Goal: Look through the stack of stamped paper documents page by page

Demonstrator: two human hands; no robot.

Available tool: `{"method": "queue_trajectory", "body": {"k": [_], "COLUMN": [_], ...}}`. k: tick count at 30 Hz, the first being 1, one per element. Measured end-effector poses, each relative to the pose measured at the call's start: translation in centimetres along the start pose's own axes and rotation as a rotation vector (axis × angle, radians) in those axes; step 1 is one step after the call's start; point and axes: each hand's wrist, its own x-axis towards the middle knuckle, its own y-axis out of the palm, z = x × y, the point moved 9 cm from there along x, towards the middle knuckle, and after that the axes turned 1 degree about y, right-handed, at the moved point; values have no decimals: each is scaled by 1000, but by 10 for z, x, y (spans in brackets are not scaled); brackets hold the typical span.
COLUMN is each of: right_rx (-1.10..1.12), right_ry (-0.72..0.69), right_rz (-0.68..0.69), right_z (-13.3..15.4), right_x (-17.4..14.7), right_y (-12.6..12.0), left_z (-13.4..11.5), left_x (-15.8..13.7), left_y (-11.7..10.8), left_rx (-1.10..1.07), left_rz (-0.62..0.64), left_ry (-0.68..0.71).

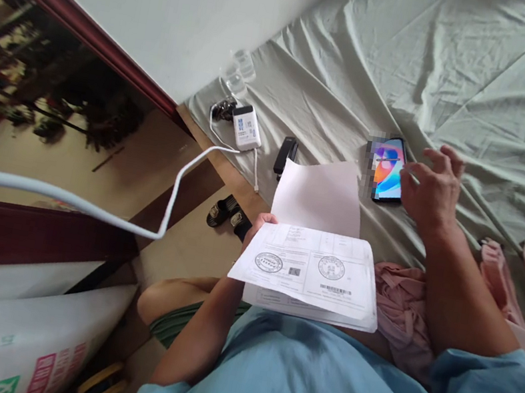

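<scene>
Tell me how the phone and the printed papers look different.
The phone lies on the grey-green sheet, while the printed papers are held in the left hand. The phone shows a bright, multicoloured screen; the papers are white with dark print and stamps. The phone looks smaller than the papers. Both are roughly rectangular.

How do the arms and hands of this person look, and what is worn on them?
Both forearms are bare below short, loose, plain light-blue sleeves. The right hand wears no glove, and no watch shows there. The left hand is partly hidden; its visible part has no glove.
</scene>
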Motion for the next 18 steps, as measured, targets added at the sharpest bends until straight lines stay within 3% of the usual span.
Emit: {"method": "queue_trajectory", "body": {"k": [3,6,12,18], "right_rx": [55,83,110,100], "right_ry": [-118,-174,-125,-160], "right_rz": [71,119,6,46], "right_z": [19,29,19,25], "right_x": [-3,-7,-1,-2], "right_y": [8,16,2,-4], "left_z": [-6,-4,-15,-17], "left_x": [-1,-3,-8,-12], "left_y": [4,5,5,6], "left_rx": [2,-31,17,23], "left_rz": [29,33,25,3], "left_ry": [93,65,65,53]}}
